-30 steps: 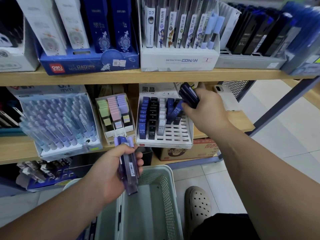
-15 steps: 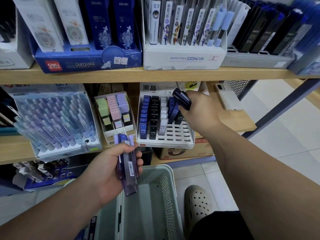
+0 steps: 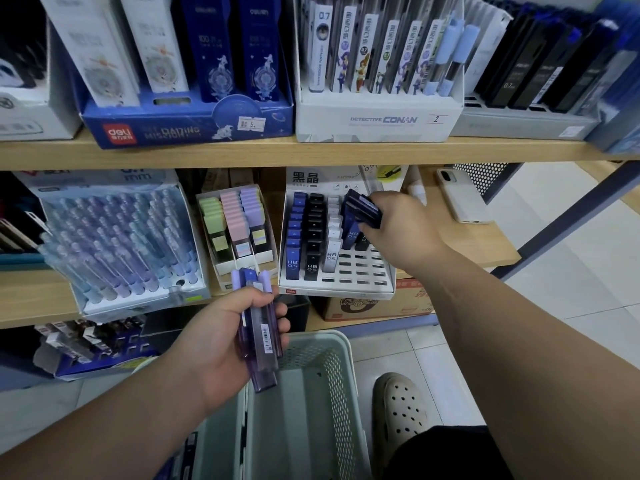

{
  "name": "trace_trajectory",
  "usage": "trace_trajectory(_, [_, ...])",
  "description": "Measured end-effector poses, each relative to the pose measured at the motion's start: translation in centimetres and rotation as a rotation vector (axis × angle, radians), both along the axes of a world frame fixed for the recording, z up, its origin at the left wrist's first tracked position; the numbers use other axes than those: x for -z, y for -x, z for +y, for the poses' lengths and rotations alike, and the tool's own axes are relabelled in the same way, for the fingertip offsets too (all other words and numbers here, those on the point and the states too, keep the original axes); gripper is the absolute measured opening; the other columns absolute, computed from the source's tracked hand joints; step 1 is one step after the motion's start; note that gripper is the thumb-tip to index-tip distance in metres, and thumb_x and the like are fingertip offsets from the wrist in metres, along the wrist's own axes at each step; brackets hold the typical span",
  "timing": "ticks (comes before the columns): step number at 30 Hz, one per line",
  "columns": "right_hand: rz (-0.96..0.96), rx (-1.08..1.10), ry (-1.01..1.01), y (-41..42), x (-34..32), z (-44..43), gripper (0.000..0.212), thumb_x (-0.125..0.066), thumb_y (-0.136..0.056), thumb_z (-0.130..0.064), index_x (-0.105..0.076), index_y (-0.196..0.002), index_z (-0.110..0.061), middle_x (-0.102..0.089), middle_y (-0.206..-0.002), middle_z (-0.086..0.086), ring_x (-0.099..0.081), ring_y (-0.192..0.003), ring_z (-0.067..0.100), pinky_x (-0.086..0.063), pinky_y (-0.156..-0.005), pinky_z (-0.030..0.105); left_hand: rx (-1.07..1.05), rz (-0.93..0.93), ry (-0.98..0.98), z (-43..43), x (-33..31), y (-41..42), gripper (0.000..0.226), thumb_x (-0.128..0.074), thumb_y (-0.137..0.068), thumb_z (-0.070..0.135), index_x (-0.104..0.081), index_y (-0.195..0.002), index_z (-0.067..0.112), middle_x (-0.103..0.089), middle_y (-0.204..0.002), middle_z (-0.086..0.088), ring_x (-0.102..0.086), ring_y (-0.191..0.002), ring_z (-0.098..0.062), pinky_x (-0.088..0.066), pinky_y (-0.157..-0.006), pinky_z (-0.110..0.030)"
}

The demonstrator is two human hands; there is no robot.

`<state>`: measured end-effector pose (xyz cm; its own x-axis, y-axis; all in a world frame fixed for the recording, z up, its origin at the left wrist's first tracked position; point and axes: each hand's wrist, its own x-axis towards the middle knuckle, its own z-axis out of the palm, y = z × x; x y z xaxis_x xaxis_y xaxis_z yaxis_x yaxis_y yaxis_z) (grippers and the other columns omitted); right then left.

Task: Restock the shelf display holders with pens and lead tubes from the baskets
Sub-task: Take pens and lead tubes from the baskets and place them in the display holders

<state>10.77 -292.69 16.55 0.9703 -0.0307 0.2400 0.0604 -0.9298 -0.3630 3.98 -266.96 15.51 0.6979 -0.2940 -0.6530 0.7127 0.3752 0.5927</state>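
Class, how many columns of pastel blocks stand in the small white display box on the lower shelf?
3: a green column of blocks on the left, a pink column in the middle, a purple column on the right. None appears hidden.

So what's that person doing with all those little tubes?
Someone is filling up a shop shelf. Their right hand holds a few dark lead tubes over the white holder, whose right-side slots are mostly empty. Their left hand grips a bunch of purple tubes above a pale basket.
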Motion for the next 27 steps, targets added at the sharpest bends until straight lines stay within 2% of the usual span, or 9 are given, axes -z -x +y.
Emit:
trace_trajectory(3, [-0.012,0.004,-0.032,-0.2,0.6,-0.2,0.010,-0.074,-0.084,-0.011,-0.065,-0.085,-0.016,-0.053,-0.092,0.002,-0.059,-0.089,0.031,-0.043,-0.068,0.033,0.004,-0.002,0.000,0.0,-0.1,0.0,0.012,-0.058,-0.090,0.010,-0.069,-0.087,0.008,-0.065,-0.079,-0.012,-0.062,-0.056,-0.022,-0.055,-0.051,-0.030])
trace_trajectory(5, [-0.002,0.070,-0.108,-0.4,0.7,-0.5,0.012,-0.076,-0.085,-0.016,-0.068,-0.092,-0.012,-0.058,-0.094,0.004,-0.060,-0.088,0.029,-0.044,-0.069,0.031,0.006,-0.004,-0.002,-0.1,-0.1,0.1,0.011,-0.059,-0.090,0.010,-0.069,-0.087,0.007,-0.065,-0.079,-0.012,-0.063,-0.056,-0.021,-0.056,-0.050,-0.030])
trace_trajectory(8, [0.059,0.192,-0.483,-0.3,0.3,-0.6,0.017,-0.080,-0.085,-0.022,-0.068,-0.095,-0.014,-0.066,-0.082,0.003,-0.063,-0.074,0.024,-0.053,-0.067,0.034,0.003,-0.009,0.000,0.0,-0.2,0.1,0.010,-0.059,-0.090,0.009,-0.069,-0.087,0.007,-0.066,-0.079,-0.013,-0.063,-0.056,-0.022,-0.056,-0.051,-0.030])
trace_trajectory(10, [0.097,0.205,-0.702,0.2,-0.4,-0.1,0.018,-0.082,-0.084,-0.022,-0.067,-0.091,-0.014,-0.064,-0.072,0.001,-0.057,-0.061,0.018,-0.052,-0.062,0.035,0.000,-0.013,-0.006,0.0,-0.3,0.1,0.010,-0.059,-0.091,0.010,-0.069,-0.089,0.006,-0.067,-0.080,-0.013,-0.065,-0.057,-0.022,-0.057,-0.052,-0.030])
trace_trajectory(13, [0.308,0.048,-0.896,1.5,-2.0,0.4,0.024,-0.084,-0.081,-0.023,-0.063,-0.088,-0.013,-0.056,-0.055,-0.003,-0.049,-0.049,0.013,-0.045,-0.049,0.030,-0.001,-0.020,-0.014,0.0,-0.4,0.2,0.010,-0.058,-0.091,0.009,-0.068,-0.093,0.006,-0.070,-0.081,-0.011,-0.067,-0.058,-0.022,-0.057,-0.052,-0.030])
trace_trajectory(17, [0.649,-0.201,-0.906,3.7,-3.2,2.5,0.027,-0.083,-0.080,-0.017,-0.058,-0.091,-0.011,-0.058,-0.054,-0.005,-0.052,-0.047,0.011,-0.045,-0.045,0.023,0.006,-0.061,0.014,-0.2,-0.7,0.5,0.011,-0.062,-0.084,0.003,-0.068,-0.092,0.005,-0.067,-0.075,-0.010,-0.063,-0.053,-0.020,-0.055,-0.049,-0.030])
trace_trajectory(20, [0.766,-0.201,-0.957,4.7,-3.1,4.9,0.034,-0.085,-0.078,-0.013,-0.061,-0.100,-0.006,-0.059,-0.063,0.004,-0.051,-0.048,0.012,-0.043,-0.043,0.024,-0.012,-0.110,0.029,-0.5,-1.2,0.6,0.030,-0.076,-0.066,0.011,-0.073,-0.096,0.010,-0.065,-0.073,-0.007,-0.060,-0.051,-0.017,-0.053,-0.046,-0.029])
trace_trajectory(24, [0.882,-0.170,-0.910,5.9,-2.6,7.0,0.045,-0.088,-0.076,-0.015,-0.065,-0.109,0.003,-0.064,-0.079,0.020,-0.051,-0.049,0.013,-0.040,-0.042,0.022,-0.054,-0.205,0.019,-0.5,-1.6,0.7,0.040,-0.082,-0.061,0.019,-0.072,-0.100,0.017,-0.069,-0.079,-0.004,-0.058,-0.050,-0.014,-0.052,-0.047,-0.029])
trace_trajectory(27, [0.885,-0.175,-0.949,6.3,-2.6,7.6,0.037,-0.088,-0.076,-0.014,-0.068,-0.104,-0.003,-0.059,-0.073,0.013,-0.049,-0.048,0.013,-0.039,-0.039,0.021,-0.068,-0.229,-0.001,-0.3,-1.6,0.8,0.044,-0.081,-0.062,0.017,-0.070,-0.104,0.016,-0.072,-0.083,-0.005,-0.058,-0.051,-0.014,-0.053,-0.047,-0.029])
